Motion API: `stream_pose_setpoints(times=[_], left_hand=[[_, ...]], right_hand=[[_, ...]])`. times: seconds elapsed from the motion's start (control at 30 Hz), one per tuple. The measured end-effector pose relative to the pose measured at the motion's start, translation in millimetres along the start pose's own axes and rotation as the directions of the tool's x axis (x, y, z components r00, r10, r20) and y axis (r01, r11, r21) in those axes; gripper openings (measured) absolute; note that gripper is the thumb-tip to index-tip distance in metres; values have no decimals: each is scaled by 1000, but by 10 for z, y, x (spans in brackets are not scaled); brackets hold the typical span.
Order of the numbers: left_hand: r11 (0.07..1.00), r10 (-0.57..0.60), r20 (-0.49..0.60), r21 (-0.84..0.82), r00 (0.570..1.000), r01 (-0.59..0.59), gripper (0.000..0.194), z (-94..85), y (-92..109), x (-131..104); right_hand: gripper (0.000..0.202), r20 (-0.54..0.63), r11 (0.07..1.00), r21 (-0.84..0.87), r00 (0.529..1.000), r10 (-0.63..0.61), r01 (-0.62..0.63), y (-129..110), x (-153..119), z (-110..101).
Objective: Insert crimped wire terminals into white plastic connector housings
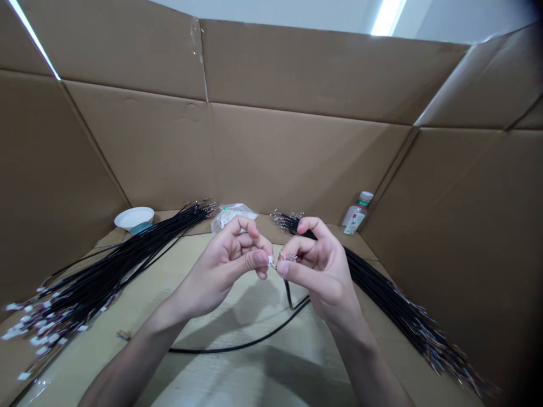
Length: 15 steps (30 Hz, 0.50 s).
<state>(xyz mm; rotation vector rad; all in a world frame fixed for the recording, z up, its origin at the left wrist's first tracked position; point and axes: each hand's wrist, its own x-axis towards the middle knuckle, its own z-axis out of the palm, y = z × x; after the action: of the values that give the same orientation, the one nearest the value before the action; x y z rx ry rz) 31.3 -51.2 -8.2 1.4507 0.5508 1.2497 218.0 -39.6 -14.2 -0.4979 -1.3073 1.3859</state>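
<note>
Between thumb and fingertips, my left hand [237,257] pinches a small white connector [270,260]. Facing it, my right hand [322,265] is closed on the stripped wire end of a black cable [237,349], with thin wires showing at the fingertips. The wire tip meets the connector or lies right against it; I cannot tell whether it is inserted. From my right hand the cable drops, bends and curves left over the table, passing behind my left forearm. Its far end of loose coloured wires [123,336] rests at the left.
A bundle of black cables with white connectors [139,254] lies left; another bundle with bare wire ends [382,288] lies right. At the back are a white bowl [134,217], a plastic bag of white pieces [231,215] and a bottle [357,213]. Cardboard walls [314,164] enclose the table.
</note>
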Motion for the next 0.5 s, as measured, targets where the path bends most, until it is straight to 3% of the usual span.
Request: stream_pose_setpoints(times=[0.5], left_hand=[[986, 109, -65, 130, 992, -100, 24, -12, -32, 5]], right_hand=[[51, -61, 993, -119, 998, -7, 0, -19, -2, 29]])
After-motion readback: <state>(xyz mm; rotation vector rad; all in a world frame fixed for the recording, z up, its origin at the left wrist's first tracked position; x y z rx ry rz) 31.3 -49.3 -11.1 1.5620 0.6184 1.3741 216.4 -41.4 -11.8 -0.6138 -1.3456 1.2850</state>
